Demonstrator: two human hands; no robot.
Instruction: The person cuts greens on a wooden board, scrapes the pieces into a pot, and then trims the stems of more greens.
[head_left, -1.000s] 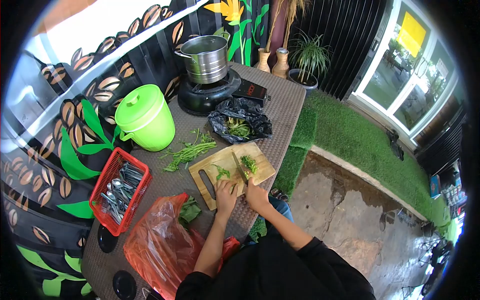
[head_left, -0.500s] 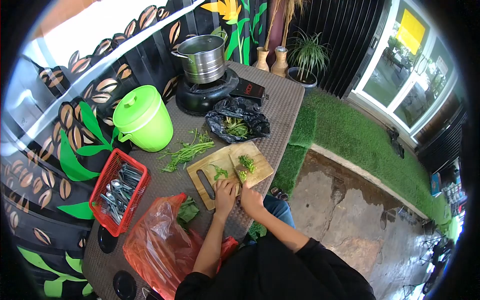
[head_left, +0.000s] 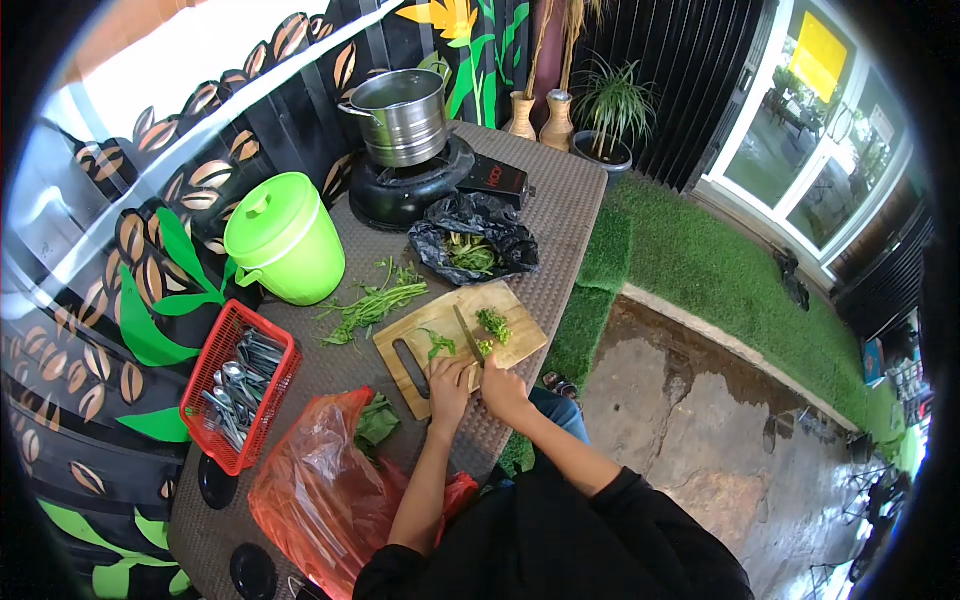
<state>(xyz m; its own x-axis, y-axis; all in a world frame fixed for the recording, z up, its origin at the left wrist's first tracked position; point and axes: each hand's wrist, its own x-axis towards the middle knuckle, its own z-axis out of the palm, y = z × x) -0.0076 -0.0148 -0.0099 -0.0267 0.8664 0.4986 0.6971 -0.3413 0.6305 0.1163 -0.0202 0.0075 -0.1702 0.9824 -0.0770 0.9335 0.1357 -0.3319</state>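
A wooden cutting board (head_left: pixel 405 330) lies on the table before me. My right hand (head_left: pixel 503 390) grips a knife (head_left: pixel 467 332), its blade angled across the board. Left of the blade, my left hand (head_left: pixel 448 385) presses down with curled fingers on leafy greens (head_left: pixel 438 344); the part under the fingers is hidden. Chopped greens (head_left: pixel 492 322) sit in small heaps right of the blade. Beyond the board lies a bunch of stemmed greens (head_left: pixel 375 305). A black plastic bag (head_left: pixel 425 245), open at the top, contains more greens.
A steel pot (head_left: pixel 402 130) stands on a black portable stove (head_left: pixel 385 200) at the back. To the left are a lidded green bucket (head_left: pixel 290 240) and a red basket (head_left: pixel 232 325) of cutlery. An orange-red plastic bag (head_left: pixel 320 480) lies beside my left forearm, with leaves at its mouth.
The knife blade has turned, now showing as a narrow dark strip rather than its broad pale side. My right hand has shifted slightly; the left stays nearly in place.
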